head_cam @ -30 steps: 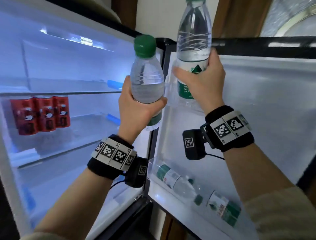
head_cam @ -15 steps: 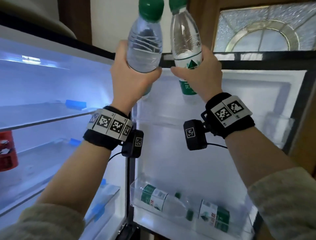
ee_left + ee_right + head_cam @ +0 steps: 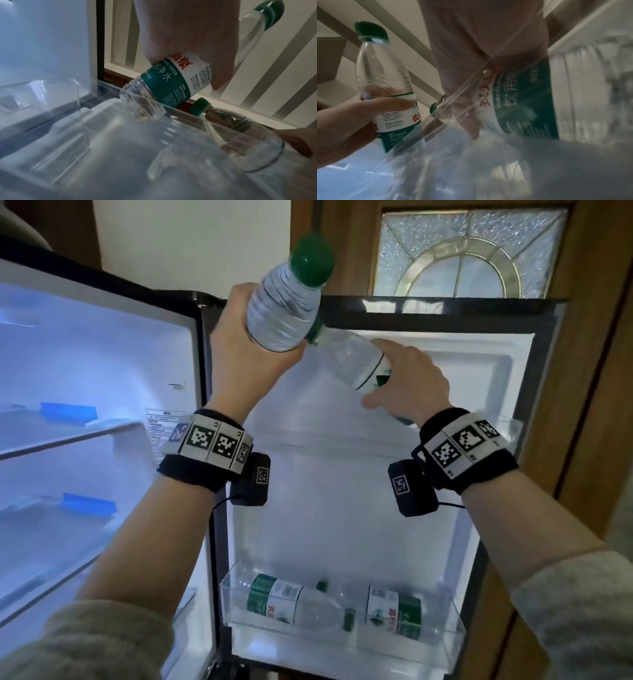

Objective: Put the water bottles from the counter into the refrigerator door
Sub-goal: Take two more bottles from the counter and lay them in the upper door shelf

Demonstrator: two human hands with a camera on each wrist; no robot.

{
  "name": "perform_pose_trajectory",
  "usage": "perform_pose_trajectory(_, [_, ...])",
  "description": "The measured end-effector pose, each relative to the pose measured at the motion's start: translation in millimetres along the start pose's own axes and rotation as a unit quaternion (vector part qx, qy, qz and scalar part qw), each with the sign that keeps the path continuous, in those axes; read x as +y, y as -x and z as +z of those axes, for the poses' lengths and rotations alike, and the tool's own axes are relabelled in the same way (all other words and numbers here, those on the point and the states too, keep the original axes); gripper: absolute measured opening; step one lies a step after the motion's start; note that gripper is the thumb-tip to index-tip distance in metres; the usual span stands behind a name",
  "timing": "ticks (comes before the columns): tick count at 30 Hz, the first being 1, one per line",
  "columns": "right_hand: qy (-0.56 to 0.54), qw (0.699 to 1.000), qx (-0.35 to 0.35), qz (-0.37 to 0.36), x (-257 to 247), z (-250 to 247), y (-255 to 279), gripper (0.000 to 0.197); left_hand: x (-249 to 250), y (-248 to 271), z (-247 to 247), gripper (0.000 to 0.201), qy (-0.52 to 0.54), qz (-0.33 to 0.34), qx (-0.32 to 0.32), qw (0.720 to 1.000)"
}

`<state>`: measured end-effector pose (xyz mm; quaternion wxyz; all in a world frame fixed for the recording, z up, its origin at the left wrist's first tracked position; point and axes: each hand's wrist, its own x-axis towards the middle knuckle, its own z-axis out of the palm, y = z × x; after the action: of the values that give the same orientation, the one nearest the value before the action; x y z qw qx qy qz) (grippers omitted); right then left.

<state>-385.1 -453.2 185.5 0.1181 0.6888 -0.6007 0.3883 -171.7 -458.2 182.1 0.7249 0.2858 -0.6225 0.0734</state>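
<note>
right hand [image 3: 409, 383] clamped round a tilted water bottle [image 3: 356, 361], base dipping into the upper door bin [image 3: 507, 428], cap aimed up-left toward the left hand [image 3: 246, 350], which grips a second bottle [image 3: 284, 309] above (two more lie in the lower bin [image 3: 455, 628]).

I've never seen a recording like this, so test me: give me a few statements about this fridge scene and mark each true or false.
1. Each hand holds a water bottle. True: the left hand grips one bottle, the right hand another.
2. The caps are red. False: green.
3. Two bottles lie in the lower door bin. True.
4. The fridge door is closed. False: it stands open.
</note>
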Motion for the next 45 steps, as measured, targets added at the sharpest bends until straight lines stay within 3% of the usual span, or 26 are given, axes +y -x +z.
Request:
perform_pose_trajectory(11, [-0.041, 0.991, -0.077, 0.101, 11.2, -2.4, 3.9, 0.065, -14.2, 15.3, 25.1, 0.062, -0.002, -0.023, -0.064, 0.998])
perform_pose_trajectory(15, [-0.05, 0.984, -0.123, 0.121, 12.0, 0.5, -2.5, 0.075, -16.3, 18.0, 27.9, 0.042, -0.021, -0.017, -0.082, 0.996])
perform_pose_trajectory(17, [-0.051, 0.978, -0.155, 0.126, 12.4, -0.9, -4.1, 0.069, -18.5, 18.5, 26.7, 0.037, -0.032, -0.016, -0.088, 0.995])
perform_pose_trajectory(22, [-0.01, 0.967, -0.214, 0.136, 9.7, -6.9, -8.5, 0.068, -29.4, 17.3, 22.3, 0.052, -0.052, -0.014, -0.095, 0.994])
perform_pose_trajectory(27, [0.061, 0.954, -0.265, 0.127, 4.6, -11.1, -10.7, 0.063, -32.9, 17.9, 16.1, 0.055, -0.078, -0.023, -0.13, 0.988])
perform_pose_trajectory(32, [0.107, 0.945, -0.278, 0.131, 3.7, -9.0, -16.2, 0.057, -34.2, 18.6, 16.3, 0.061, -0.087, -0.032, -0.159, 0.983])
perform_pose_trajectory(36, [0.139, 0.94, -0.286, 0.123, 6.0, -8.6, -19.7, 0.037, -38.2, 17.2, 19.1, 0.06, -0.09, -0.038, -0.159, 0.982])
perform_pose_trajectory(41, [0.168, 0.937, -0.279, 0.126, 10.8, -4.0, -24.4, 0.027, -40.1, 16.2, 19.6, 0.061, -0.097, -0.037, -0.166, 0.981])
perform_pose_trajectory(45, [0.157, 0.949, -0.232, 0.142, 13.1, 2.3, -27.8, 0.041, -39.8, 16.0, 19.6, 0.061, -0.1, -0.037, -0.17, 0.98])
